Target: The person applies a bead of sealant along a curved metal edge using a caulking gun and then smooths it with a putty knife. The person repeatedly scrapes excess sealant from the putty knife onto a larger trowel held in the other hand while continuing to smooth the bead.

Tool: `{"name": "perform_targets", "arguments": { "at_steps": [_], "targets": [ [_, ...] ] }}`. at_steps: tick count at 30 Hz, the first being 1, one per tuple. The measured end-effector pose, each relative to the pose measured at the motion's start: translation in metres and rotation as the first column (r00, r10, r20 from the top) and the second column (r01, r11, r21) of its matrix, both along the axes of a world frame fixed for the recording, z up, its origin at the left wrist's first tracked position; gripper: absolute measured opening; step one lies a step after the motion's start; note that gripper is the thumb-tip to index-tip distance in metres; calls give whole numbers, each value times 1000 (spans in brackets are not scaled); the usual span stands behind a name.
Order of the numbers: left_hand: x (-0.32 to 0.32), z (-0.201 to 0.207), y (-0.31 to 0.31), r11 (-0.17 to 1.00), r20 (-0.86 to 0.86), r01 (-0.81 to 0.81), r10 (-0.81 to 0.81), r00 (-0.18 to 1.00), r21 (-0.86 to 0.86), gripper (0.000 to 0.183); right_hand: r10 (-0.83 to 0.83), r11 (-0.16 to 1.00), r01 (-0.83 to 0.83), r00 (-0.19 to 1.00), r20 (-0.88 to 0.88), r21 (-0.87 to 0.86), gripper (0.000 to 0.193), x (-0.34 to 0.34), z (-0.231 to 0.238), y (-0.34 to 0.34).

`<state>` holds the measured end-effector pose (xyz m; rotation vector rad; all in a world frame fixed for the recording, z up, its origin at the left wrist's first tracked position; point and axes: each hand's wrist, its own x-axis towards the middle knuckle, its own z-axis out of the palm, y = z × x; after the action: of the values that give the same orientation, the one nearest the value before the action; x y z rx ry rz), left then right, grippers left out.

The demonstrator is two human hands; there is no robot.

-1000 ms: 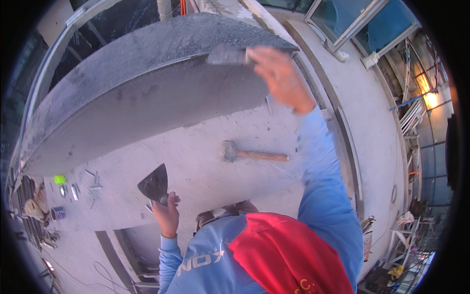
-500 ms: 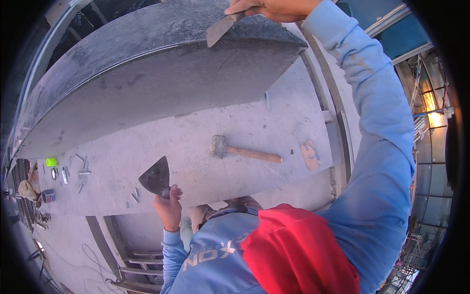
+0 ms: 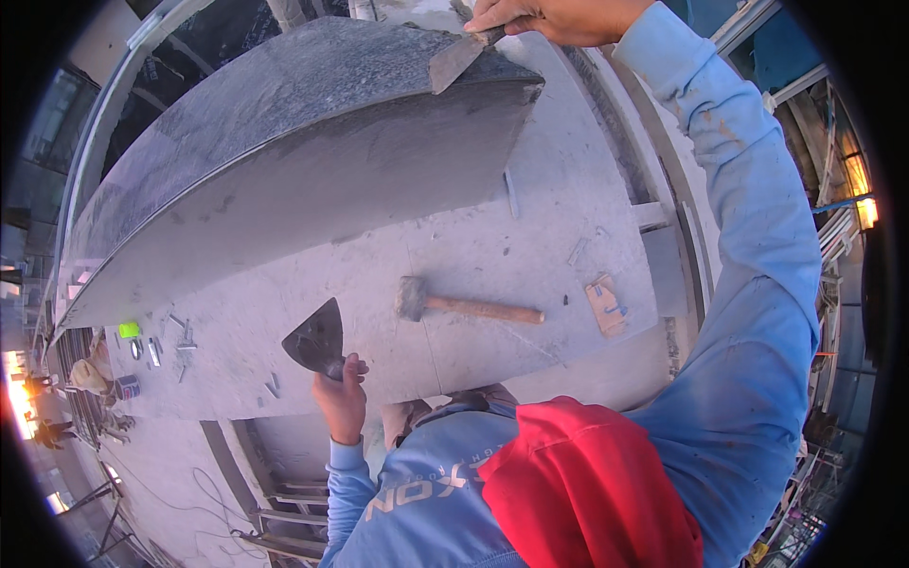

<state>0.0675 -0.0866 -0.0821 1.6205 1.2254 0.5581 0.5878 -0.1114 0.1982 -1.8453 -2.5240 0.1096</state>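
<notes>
My right hand (image 3: 573, 17) grips a putty knife (image 3: 456, 64) by its handle, at the far side near the slab's right end. Its blade slants down against the front top edge of a large grey stone-like slab (image 3: 312, 170); whether it touches cannot be told. Low in front of my body, my left hand (image 3: 343, 405) is closed round the handle of a second, wider putty knife (image 3: 317, 339). That dark, flaring blade points up and away, apart from the slab. A mallet (image 3: 413, 298) with a wooden handle lies on the pale work surface (image 3: 483, 360) between me and the slab.
A brown piece with blue marks (image 3: 606, 305) lies right of the mallet. At left are a lime-green item (image 3: 129, 329), several small metal pieces and a can (image 3: 127, 387). A cable (image 3: 208, 497) trails across the floor. Metal rails run along the right.
The view has shifted slightly. My right hand's putty knife has moved rightward along the slab's edge, nearer its right end. My left hand still holds the wide putty knife in a similar pose.
</notes>
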Motion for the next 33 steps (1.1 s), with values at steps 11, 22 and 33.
{"name": "perform_targets", "arguments": {
  "at_steps": [11,22,33],
  "targets": [
    [22,12,-26,1000,-28,2,-2,1000,17,24,-94,995,87,985,-143,-57,29,37,-4,-34],
    [19,6,-25,1000,3,0,0,1000,2,22,-286,836,343,939,-192,428,36,41,3,-146],
    [25,14,-5,984,-29,173,-172,985,47,23,220,243,968,-111,-969,-56,48,-198,-203,-87]
  ]
}}
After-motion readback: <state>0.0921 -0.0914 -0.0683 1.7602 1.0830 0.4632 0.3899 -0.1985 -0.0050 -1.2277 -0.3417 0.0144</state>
